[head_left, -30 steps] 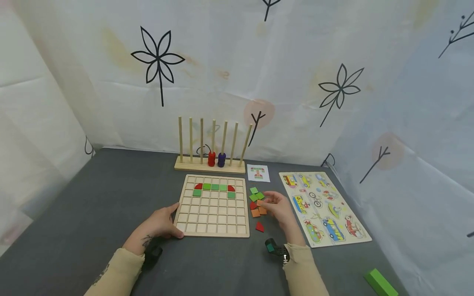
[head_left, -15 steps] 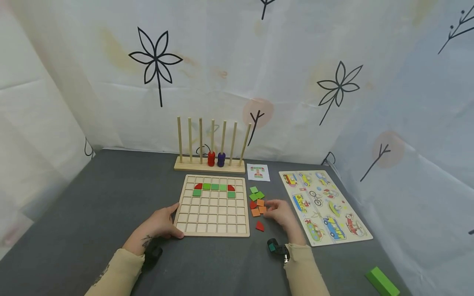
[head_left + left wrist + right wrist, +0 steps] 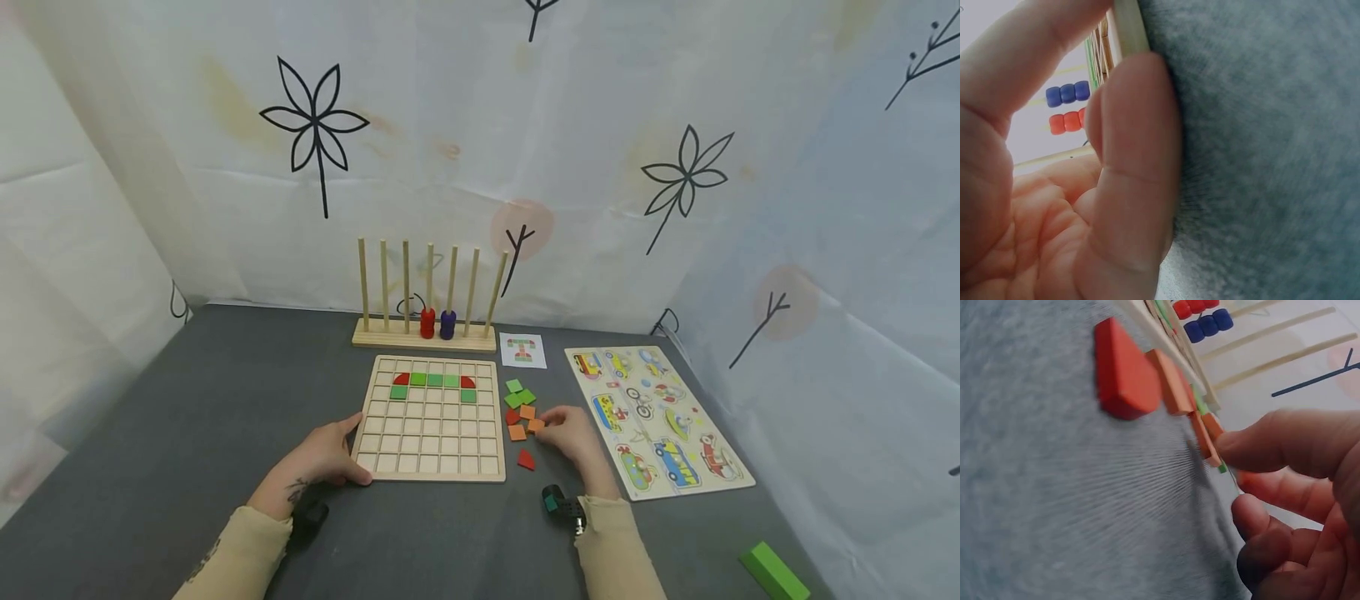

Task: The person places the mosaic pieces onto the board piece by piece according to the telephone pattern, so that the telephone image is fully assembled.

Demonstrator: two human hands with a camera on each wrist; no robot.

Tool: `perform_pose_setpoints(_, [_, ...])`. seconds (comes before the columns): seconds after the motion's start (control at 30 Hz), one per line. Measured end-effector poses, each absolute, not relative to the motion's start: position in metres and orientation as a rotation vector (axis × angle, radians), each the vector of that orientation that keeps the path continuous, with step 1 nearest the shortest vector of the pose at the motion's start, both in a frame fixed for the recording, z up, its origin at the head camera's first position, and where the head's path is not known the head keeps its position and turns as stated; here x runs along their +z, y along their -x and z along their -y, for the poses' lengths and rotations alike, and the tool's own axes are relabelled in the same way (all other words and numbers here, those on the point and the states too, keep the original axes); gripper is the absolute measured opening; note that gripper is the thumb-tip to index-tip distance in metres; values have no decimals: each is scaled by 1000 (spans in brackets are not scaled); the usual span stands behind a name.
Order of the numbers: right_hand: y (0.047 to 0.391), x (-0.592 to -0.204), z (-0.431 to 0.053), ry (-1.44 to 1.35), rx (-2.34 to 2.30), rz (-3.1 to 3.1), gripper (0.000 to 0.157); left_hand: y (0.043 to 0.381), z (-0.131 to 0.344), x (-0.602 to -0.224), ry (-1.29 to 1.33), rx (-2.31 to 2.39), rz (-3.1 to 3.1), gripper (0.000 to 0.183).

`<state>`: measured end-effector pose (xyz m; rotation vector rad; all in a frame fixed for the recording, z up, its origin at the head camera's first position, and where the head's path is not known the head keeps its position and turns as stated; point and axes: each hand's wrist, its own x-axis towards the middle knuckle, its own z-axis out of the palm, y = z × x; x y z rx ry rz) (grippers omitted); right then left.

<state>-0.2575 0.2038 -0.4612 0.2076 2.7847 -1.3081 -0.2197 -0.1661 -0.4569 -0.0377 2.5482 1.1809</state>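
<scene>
A wooden grid board (image 3: 429,423) lies flat on the table, with green squares and two red quarter-round tiles in its upper cells. My left hand (image 3: 327,452) holds its lower left corner, thumb at the front corner and index finger on the left edge. To the right of the board, my right hand (image 3: 572,433) pinches an orange square tile (image 3: 536,425) between thumb and fingers. Close by lie two more orange tiles (image 3: 517,432), green tiles (image 3: 513,386) and a red tile (image 3: 512,416). A single red tile (image 3: 527,459) sits nearer the front.
Behind the board stands a wooden peg rack (image 3: 423,335) with red and dark blue beads. A small pattern card (image 3: 522,351) shows a T shape. On the right are a vehicle puzzle board (image 3: 660,421) and a green block (image 3: 775,572). Patterned cloth hangs at the back.
My right hand has set down one orange tile, shifted slightly toward me and taken hold of another, which has moved a little to the right. My left hand has stayed at the board.
</scene>
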Motion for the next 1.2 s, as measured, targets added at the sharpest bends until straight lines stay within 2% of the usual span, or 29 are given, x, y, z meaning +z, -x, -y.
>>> perform_pose_setpoints(0.23, [262,-454,-190,-255,-1660,-2664,26,219,166,-456,39,1189,-2549,115])
perform_pose_setpoints(0.53, [273,-442,-135,-60,-1938,-2432,29,220,165,-457,39,1181,-2557,114])
perform_pose_setpoints(0.87, [290,-443,-81,20,-1817,-2437,30,220,165,-459,46,1188,-2559,114])
perform_pose_setpoints(1.2, [304,-450,-54,31,-1541,-2592,26,219,166,-457,53,1174,-2547,114])
